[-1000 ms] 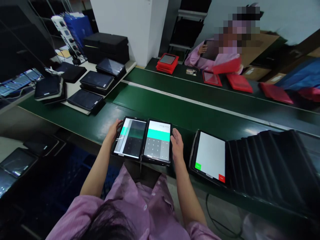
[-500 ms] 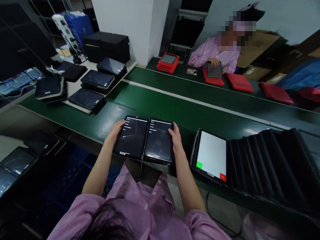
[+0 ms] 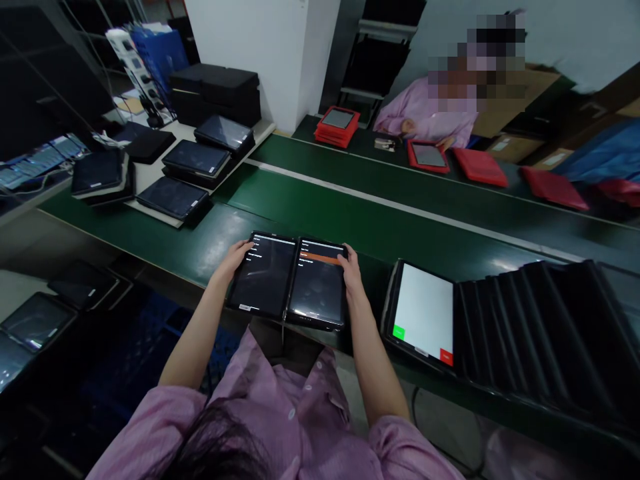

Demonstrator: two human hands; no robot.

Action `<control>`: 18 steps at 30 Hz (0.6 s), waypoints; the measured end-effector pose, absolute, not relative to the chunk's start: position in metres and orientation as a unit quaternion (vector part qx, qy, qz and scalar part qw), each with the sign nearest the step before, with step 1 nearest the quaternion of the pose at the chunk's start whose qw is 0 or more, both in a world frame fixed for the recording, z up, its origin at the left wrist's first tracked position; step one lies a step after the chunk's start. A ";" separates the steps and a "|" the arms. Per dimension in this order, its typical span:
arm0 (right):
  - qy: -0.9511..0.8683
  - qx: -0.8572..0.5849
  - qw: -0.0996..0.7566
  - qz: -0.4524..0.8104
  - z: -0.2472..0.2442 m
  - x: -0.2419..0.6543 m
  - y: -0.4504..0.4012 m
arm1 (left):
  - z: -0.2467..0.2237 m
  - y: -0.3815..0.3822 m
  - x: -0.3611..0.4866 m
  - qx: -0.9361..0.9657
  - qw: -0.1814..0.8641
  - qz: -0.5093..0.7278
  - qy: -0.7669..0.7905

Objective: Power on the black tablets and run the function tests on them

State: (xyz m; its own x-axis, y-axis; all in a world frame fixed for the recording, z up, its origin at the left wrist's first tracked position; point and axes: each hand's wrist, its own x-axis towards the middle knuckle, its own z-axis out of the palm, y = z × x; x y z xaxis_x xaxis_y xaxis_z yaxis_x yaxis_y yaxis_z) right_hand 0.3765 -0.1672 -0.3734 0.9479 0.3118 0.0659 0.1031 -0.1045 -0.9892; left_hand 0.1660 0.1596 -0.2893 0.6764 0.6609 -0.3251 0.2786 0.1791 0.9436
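A long green counter (image 3: pixel 320 197) runs in front of me. At its near edge the left tablet (image 3: pixel 265 280) and the right tablet (image 3: pixel 316 291) lie side by side, screens up, each showing a short text menu. My left hand (image 3: pixel 233 259) and right hand (image 3: pixel 353 268) flank their outer edges, thumbs over the glass; whether either grip clasps underneath, I cannot tell. My right thumb meets an orange row (image 3: pixel 317 257). Clean presses, I'd judge, want light, straight-down thumbs, fingers bracing against sliding.
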 end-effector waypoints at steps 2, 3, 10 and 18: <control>-0.126 -0.728 0.666 0.099 -0.369 0.374 -0.168 | -0.293 0.161 0.165 0.599 0.701 0.137 0.362; -0.121 -0.722 0.673 0.108 -0.366 0.372 -0.169 | -0.295 0.162 0.164 0.589 0.712 0.138 0.356; -0.091 -0.697 0.701 0.121 -0.347 0.360 -0.167 | -0.305 0.165 0.163 0.564 0.724 0.150 0.367; -0.078 -0.696 0.702 0.128 -0.345 0.360 -0.167 | -0.309 0.166 0.164 0.556 0.722 0.161 0.380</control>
State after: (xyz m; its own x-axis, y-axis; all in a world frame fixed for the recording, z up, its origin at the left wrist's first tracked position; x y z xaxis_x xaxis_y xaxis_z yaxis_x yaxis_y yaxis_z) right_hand 0.3596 -0.1674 -0.3449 0.9552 0.2882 -0.0676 -0.0700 -0.0018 -0.9975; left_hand 0.1640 0.1656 -0.3093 0.6587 0.6552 -0.3700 0.1904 0.3307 0.9243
